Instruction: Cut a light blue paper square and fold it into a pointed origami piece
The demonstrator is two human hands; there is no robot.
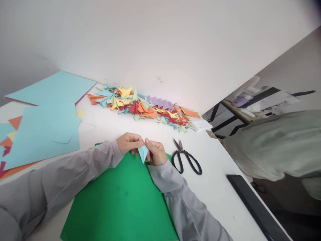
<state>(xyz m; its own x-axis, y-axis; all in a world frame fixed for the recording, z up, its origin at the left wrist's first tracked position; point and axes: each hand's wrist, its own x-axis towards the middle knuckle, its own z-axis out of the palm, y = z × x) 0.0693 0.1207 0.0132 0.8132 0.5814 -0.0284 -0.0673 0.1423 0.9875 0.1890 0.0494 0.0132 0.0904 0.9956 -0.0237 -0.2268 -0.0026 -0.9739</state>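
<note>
Between my two hands is a small folded piece of light blue paper [143, 153], its narrow point turned down toward me. My left hand [129, 143] pinches its upper left edge with thumb and fingers. On the other side, my right hand [155, 152] grips the upper right edge, thumb raised near the top; its lower fingers are partly hidden behind the paper. Both hands are just over the far end of a green sheet [120, 197]. Black-handled scissors [185, 157] lie to the right of my right hand, blades slightly apart and pointing away.
A long heap of small folded paper pieces [140, 107] in several colours runs along the wall. Large light blue sheets [50, 130] lie at left, with coloured scraps beside them. A black flat bar [250, 204] lies along the right table edge. Another person's pale green clothing [273, 144] shows beyond.
</note>
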